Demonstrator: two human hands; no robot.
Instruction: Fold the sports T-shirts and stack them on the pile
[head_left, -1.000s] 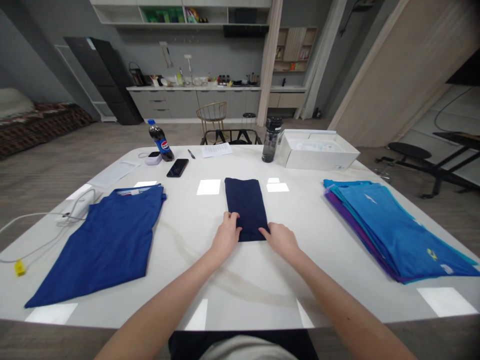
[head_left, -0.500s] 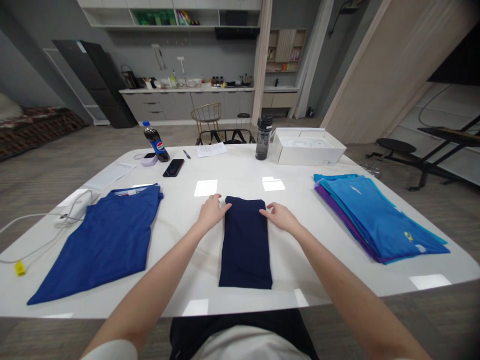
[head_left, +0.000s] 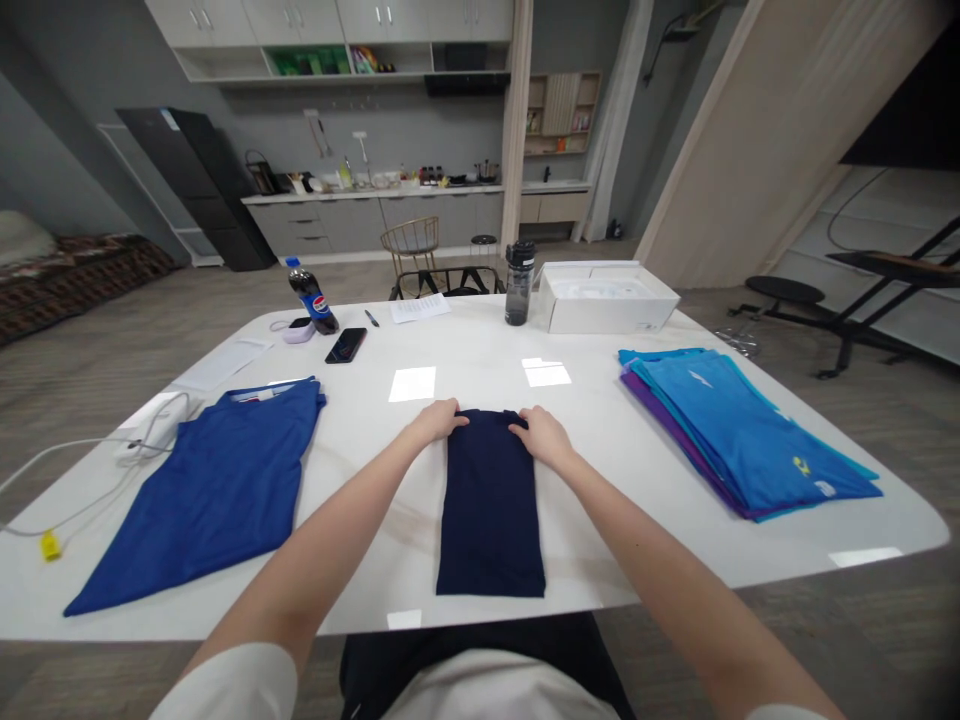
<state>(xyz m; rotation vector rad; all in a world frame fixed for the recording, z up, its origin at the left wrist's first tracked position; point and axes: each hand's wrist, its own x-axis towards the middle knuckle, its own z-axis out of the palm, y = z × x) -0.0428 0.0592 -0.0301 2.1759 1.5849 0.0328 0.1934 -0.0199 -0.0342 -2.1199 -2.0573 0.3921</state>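
Note:
A dark navy garment (head_left: pixel 491 510), folded into a narrow rectangle, lies flat on the white table in front of me. My left hand (head_left: pixel 439 420) pinches its far left corner, thumb on top. At the far right corner my right hand (head_left: pixel 544 434) grips the cloth the same way. Between them the far edge looks slightly ruffled. To the left is a blue shirt (head_left: pixel 217 490), laid flat with its collar away from me. On the right sits a stack of folded blue, teal and purple shirts (head_left: pixel 735 420).
Along the back of the white table (head_left: pixel 600 550) stand a cola bottle (head_left: pixel 311 297), a phone (head_left: pixel 346 345), a pen (head_left: pixel 372 318), a paper sheet (head_left: pixel 420 307), a dark water bottle (head_left: pixel 519 285) and a white box (head_left: pixel 607 298). A power strip (head_left: pixel 154 430) with cables lies at the left edge.
Both hands have closed on the far corners of the navy garment, where they lay beside its edges before. The far edge is now gathered a little. The camera view has tilted slightly up.

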